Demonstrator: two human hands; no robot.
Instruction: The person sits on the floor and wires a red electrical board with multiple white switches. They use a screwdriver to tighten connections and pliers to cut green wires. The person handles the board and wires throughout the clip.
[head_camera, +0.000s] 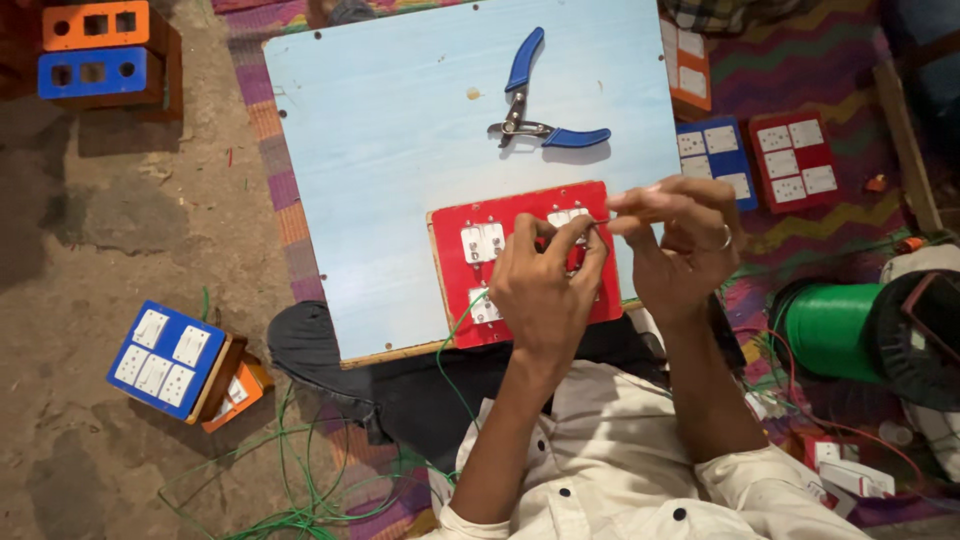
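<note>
Our left hand (545, 285) and right hand (680, 245), fingers pinched on a thin wire (603, 224), over red switch plate (460, 270); blue pliers (535, 100) farther on desk (380, 150).

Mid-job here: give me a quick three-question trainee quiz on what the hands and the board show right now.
1. True or false: the blue-handled pliers are held in the right hand.
2. What colour is the switch panel under the left hand?
3. The green wire spool lies: A) on the light blue board; B) off the board on the person's right; C) in the left hand.

Key: 1 false, the pliers lie on the board beyond the panel, untouched. 2 red. 3 B.
</note>
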